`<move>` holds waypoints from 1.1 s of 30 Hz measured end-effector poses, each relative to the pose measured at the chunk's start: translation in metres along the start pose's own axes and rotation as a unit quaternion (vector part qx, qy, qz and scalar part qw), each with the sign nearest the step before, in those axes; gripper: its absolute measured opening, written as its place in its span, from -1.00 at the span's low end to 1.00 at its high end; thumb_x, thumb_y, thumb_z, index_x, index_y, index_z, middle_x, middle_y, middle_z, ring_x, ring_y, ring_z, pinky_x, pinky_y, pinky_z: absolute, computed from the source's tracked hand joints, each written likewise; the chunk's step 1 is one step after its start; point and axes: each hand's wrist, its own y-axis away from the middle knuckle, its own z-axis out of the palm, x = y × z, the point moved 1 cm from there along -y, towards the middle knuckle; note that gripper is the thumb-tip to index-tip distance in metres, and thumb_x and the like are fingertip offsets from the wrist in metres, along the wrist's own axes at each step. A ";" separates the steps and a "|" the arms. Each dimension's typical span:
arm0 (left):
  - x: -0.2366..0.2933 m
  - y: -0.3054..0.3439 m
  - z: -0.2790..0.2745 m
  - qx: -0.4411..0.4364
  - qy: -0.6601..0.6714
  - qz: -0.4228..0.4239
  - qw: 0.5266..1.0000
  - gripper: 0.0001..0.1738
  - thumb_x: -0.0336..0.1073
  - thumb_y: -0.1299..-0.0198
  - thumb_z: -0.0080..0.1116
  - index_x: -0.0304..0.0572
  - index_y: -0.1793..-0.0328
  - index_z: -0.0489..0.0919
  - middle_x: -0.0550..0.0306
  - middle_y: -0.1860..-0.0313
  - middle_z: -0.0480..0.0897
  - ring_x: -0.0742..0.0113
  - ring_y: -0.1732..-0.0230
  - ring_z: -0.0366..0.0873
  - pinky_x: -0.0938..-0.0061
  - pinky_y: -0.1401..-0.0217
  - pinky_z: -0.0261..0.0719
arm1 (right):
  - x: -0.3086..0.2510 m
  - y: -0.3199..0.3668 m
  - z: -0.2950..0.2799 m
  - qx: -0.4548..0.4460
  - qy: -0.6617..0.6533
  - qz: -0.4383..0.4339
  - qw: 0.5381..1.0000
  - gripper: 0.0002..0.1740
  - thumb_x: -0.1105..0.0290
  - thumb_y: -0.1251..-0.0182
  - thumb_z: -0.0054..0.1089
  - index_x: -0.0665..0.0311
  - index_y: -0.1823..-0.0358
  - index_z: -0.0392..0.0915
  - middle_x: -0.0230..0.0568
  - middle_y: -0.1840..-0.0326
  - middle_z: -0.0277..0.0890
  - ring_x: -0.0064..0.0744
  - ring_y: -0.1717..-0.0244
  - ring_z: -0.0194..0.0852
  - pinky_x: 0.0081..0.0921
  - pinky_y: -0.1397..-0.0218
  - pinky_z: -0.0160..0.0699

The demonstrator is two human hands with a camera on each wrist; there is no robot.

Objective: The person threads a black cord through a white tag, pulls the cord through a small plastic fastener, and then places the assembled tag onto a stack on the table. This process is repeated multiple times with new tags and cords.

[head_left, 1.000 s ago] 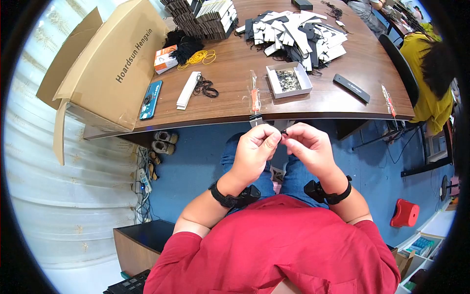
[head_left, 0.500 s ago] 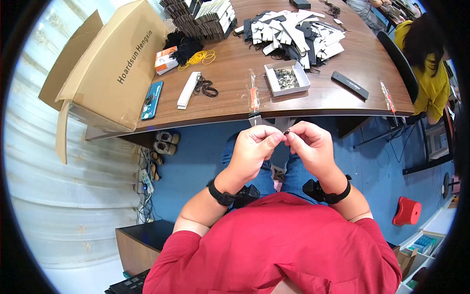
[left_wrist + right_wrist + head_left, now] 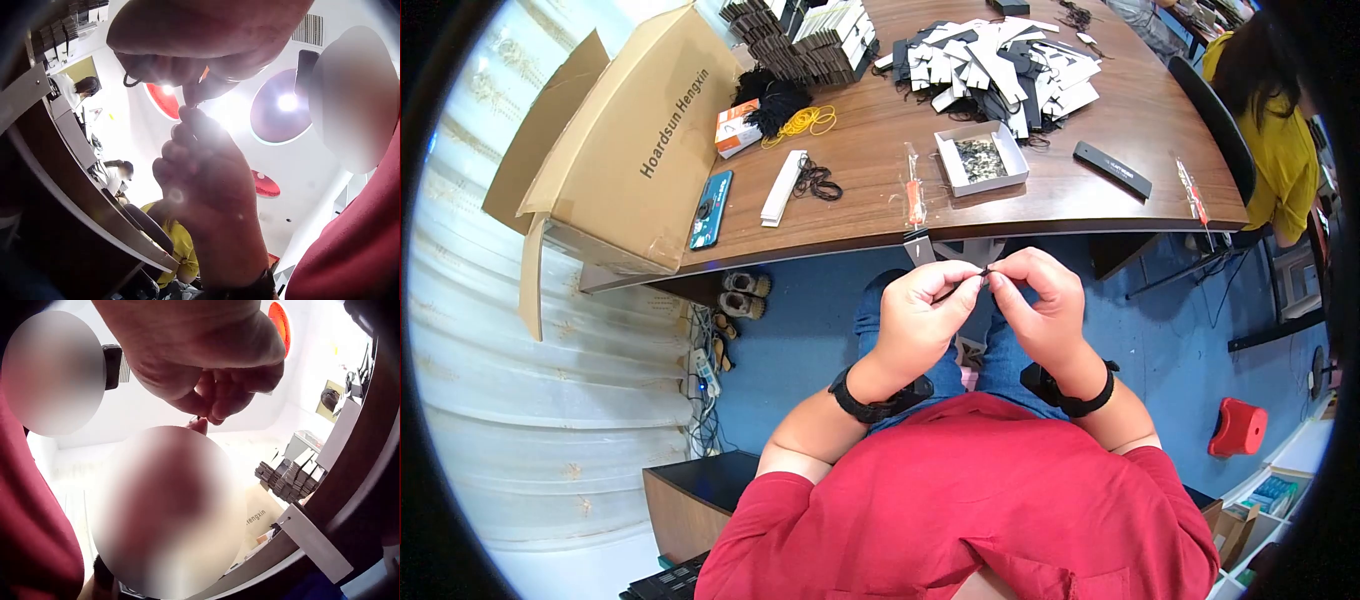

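Note:
Over the lap, just off the table's front edge, both hands meet at the fingertips. My left hand (image 3: 920, 315) pinches a thin black cord (image 3: 987, 271) between thumb and forefinger. A small loop of the cord (image 3: 130, 80) sticks out beside that hand in the left wrist view. From the other side, my right hand (image 3: 1045, 310) pinches the same cord at the fingertips, thumb against forefinger. Most of the cord is hidden within the fingers. Ahead of the hands, a pale tag (image 3: 918, 246) juts over the table edge, below a packaged orange-handled tool (image 3: 915, 200).
On the table (image 3: 850, 215) stand a white box of small parts (image 3: 985, 185), a dark bar (image 3: 1112, 171), white strips (image 3: 782, 190) with black cord, and a heap of black and white tags (image 3: 1000, 75). A large carton (image 3: 635, 150) stands left. A person in yellow (image 3: 1280, 160) sits right.
The hands stay nearly in place while the fingertips shift on the black cord. My right thumb and forefinger now sit closer against the left fingertips. The person in yellow has leaned.

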 end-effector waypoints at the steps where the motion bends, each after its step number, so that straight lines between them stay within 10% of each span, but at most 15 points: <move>1: 0.001 0.000 0.000 0.002 -0.011 0.004 1.000 -0.86 -0.51 -0.19 0.17 -0.41 0.13 0.60 0.20 0.28 0.62 0.60 0.28 0.52 0.71 0.22 0.47 | 0.000 0.000 -0.001 0.004 0.021 -0.024 0.999 -0.93 0.56 -0.06 0.26 0.31 0.39 0.58 -0.24 0.52 0.51 -0.42 0.55 0.44 -0.55 0.45 0.35; 16: -0.005 -0.004 0.000 -0.037 -0.079 0.022 0.996 -0.86 -0.46 -0.22 0.16 -0.35 0.14 0.61 0.22 0.32 0.61 0.62 0.31 0.47 0.69 0.26 0.44 | -0.009 -0.007 -0.013 -0.086 -0.100 0.060 0.989 -0.76 0.54 -0.05 0.31 0.34 0.20 0.60 -0.28 0.23 0.50 -0.53 0.36 0.46 -0.60 0.29 0.41; 24: -0.005 -0.007 -0.009 -0.081 -0.111 -0.049 0.989 -0.86 -0.40 -0.26 0.12 -0.35 0.17 0.60 0.24 0.36 0.59 0.59 0.34 0.44 0.66 0.27 0.42 | -0.003 -0.014 -0.017 -0.090 0.110 -0.088 0.986 -0.81 0.59 0.10 0.33 0.28 0.39 0.56 -0.23 0.44 0.49 -0.36 0.45 0.48 -0.50 0.36 0.47; 33: 0.000 -0.005 -0.010 -0.104 -0.134 -0.019 0.985 -0.87 -0.42 -0.25 0.13 -0.34 0.19 0.62 0.24 0.33 0.62 0.61 0.30 0.46 0.67 0.22 0.42 | -0.008 -0.011 -0.022 -0.128 0.069 -0.021 0.989 -0.82 0.63 0.12 0.25 0.29 0.43 0.52 -0.24 0.49 0.44 -0.42 0.52 0.48 -0.56 0.43 0.46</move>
